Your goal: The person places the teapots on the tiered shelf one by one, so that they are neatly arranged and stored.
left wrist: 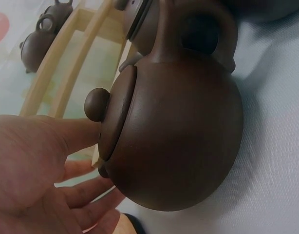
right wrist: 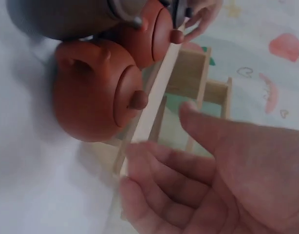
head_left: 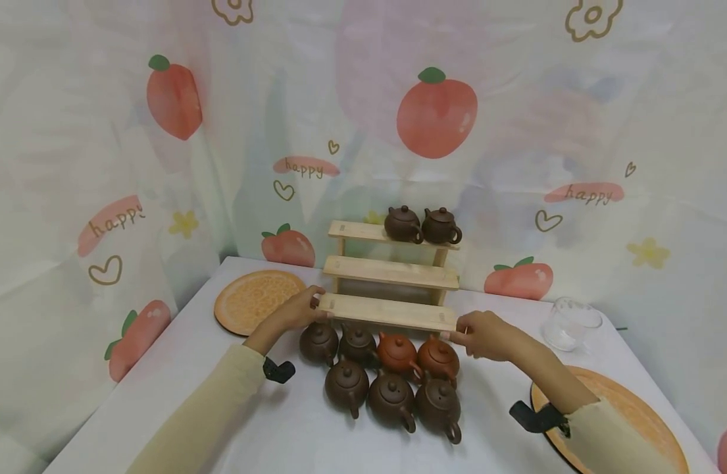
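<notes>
A three-tier wooden shelf stand stands at the back of the table, two dark brown teapots on its top tier. At the left end of its lowest board is my left hand, fingers extended; their tips are partly hidden behind a dark brown teapot in the left wrist view. My right hand touches the board's right end with its fingertips, the thumb held apart in the right wrist view. Close in front of the stand sit several dark brown teapots and two reddish-orange teapots.
An orange-patterned round mat lies at the back left, and a similar mat at the right, under my right forearm. A clear glass cup stands near the right back edge. A printed curtain hangs behind the white table.
</notes>
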The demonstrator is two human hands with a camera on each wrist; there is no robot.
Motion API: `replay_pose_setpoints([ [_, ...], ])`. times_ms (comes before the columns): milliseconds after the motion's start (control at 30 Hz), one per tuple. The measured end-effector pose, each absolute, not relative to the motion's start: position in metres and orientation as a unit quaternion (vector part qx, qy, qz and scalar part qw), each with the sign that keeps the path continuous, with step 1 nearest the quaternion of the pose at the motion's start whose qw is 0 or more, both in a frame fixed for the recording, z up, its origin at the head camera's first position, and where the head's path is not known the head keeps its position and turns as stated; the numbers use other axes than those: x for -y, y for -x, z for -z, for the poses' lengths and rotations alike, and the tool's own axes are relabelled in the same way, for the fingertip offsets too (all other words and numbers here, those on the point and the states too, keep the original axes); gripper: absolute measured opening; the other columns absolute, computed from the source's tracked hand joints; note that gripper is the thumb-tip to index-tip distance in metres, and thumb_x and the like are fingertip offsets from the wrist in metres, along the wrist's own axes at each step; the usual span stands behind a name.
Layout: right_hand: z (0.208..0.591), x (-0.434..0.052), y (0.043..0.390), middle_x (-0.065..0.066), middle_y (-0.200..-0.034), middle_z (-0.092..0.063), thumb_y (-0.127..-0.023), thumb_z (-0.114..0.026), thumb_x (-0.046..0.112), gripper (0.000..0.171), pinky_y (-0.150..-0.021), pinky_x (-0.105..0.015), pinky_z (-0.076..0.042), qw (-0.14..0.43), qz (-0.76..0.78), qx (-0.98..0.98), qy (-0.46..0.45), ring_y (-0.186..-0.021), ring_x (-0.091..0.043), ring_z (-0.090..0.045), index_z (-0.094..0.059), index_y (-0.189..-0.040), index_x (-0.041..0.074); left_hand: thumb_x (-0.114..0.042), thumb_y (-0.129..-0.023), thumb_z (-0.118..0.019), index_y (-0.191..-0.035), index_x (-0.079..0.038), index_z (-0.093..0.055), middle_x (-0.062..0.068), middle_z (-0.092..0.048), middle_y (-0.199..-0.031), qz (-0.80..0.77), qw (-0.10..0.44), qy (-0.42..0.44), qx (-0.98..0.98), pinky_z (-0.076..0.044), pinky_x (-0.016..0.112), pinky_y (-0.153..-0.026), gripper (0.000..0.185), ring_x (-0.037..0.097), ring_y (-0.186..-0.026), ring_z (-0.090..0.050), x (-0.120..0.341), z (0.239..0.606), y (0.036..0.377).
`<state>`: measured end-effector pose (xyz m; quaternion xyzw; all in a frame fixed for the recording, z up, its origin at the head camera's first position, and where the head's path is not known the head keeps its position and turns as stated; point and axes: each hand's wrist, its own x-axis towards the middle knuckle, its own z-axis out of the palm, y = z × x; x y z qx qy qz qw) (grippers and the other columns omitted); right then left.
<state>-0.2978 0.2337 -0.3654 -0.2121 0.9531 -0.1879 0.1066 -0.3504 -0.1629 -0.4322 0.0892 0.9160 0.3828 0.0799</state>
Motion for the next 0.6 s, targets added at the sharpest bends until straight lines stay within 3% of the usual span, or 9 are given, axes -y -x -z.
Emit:
replay_pose_setpoints([
  [100,0.376,-0.245,0.284,-0.003,-0.069,-0.067,-0.106,-0.065,0.037,0.036,-0.061,-0.033,-0.050,0.165,0.202,-0.943,0.208,-0.062,-0.015,-0.061,-0.067,-0.085,0.008,-0.023,-0.101,-0.073,-0.150,0.002,-0.046,0.031,-0.063,-0.136,-0.383,0.078,-0.093,-0.916,-0.051,0.054,-0.103,0.062,0.042,-0.125,-0.063,0.163,0.433,0.350],
  [267,0.400,-0.256,0.270,-0.001,-0.068,-0.065,-0.108,-0.061,0.038,0.037,-0.059,-0.030,-0.049,0.202,0.246,-0.917,0.241,-0.061,-0.013,-0.059,-0.069,-0.088,0.008,-0.024,-0.102,-0.072,-0.151,0.002,-0.045,0.031,-0.062,-0.137,-0.380,0.078,-0.094,-0.917,-0.051,0.054,-0.104,0.062,0.042,-0.126,-0.062,0.163,0.435,0.350],
  [600,0.418,-0.259,0.259,0.004,-0.066,-0.060,-0.110,-0.057,0.037,0.034,-0.058,-0.028,-0.045,0.190,0.297,-0.898,0.263,-0.061,-0.009,-0.055,-0.068,-0.092,0.011,-0.025,-0.102,-0.072,-0.152,0.003,-0.043,0.031,-0.063,-0.137,-0.385,0.081,-0.097,-0.914,-0.051,0.054,-0.104,0.064,0.041,-0.126,-0.063,0.163,0.433,0.349],
])
